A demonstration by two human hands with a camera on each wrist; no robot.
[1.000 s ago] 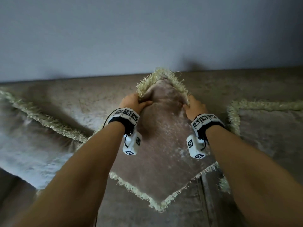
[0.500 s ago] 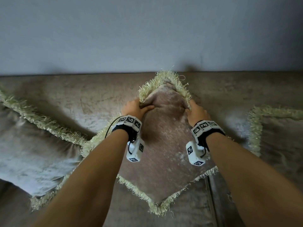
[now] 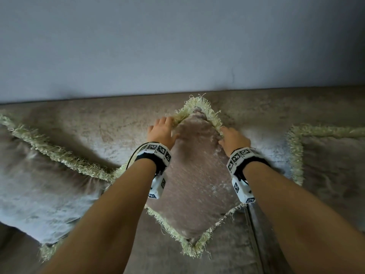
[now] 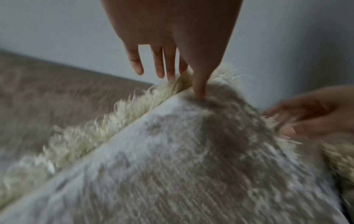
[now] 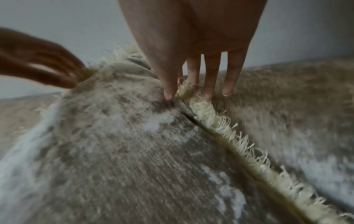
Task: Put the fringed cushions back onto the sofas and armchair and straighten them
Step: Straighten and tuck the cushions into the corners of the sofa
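Note:
A beige velvet cushion (image 3: 195, 175) with a cream fringe stands on one corner, leaning against the sofa backrest (image 3: 98, 123). My left hand (image 3: 161, 131) pinches the fringed edge left of the top corner. In the left wrist view the cushion (image 4: 172, 166) has the left hand (image 4: 191, 82) on it: thumb on its face, index finger behind the fringe, the other fingers straight and free. My right hand (image 3: 233, 138) pinches the edge right of that corner. In the right wrist view the right hand (image 5: 181, 91) has its thumb on the cushion (image 5: 134, 151) at the seam and its fingers behind the fringe.
A second fringed cushion (image 3: 39, 184) lies tilted at the left, its edge touching the middle one. A third fringed cushion (image 3: 331, 165) rests against the backrest at the right. A grey wall (image 3: 177, 46) rises behind the sofa. A seat seam (image 3: 254, 234) runs below my right wrist.
Both hands have stayed at the cushion's top corner. The left hand's fingers have stretched out over the fringe. The cushion has barely shifted.

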